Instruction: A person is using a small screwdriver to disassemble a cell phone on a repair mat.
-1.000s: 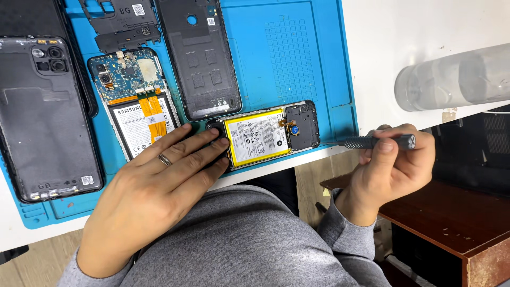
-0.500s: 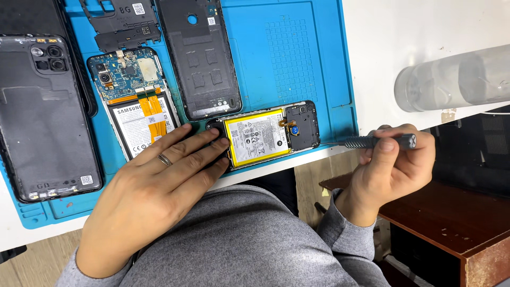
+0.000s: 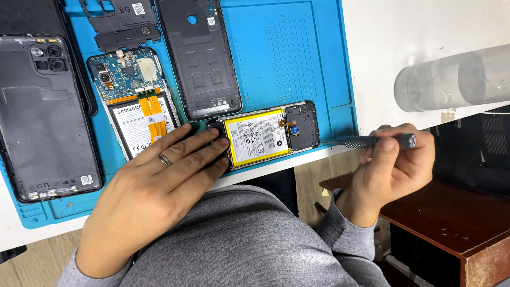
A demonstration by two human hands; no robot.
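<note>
No shift: L hand [image 3: 159, 191] on opened phone [image 3: 271, 135]

right hand [image 3: 390, 170] marginally lower than before, screwdriver [image 3: 378, 141] tip still beside the opened phone [image 3: 265, 135]

Bright, even overhead light; sharp focus, soft shadows.

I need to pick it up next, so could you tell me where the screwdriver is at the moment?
In the head view the screwdriver is in the right hand, lying level just off the table's front edge, its tip toward the opened phone on the blue mat.
</note>
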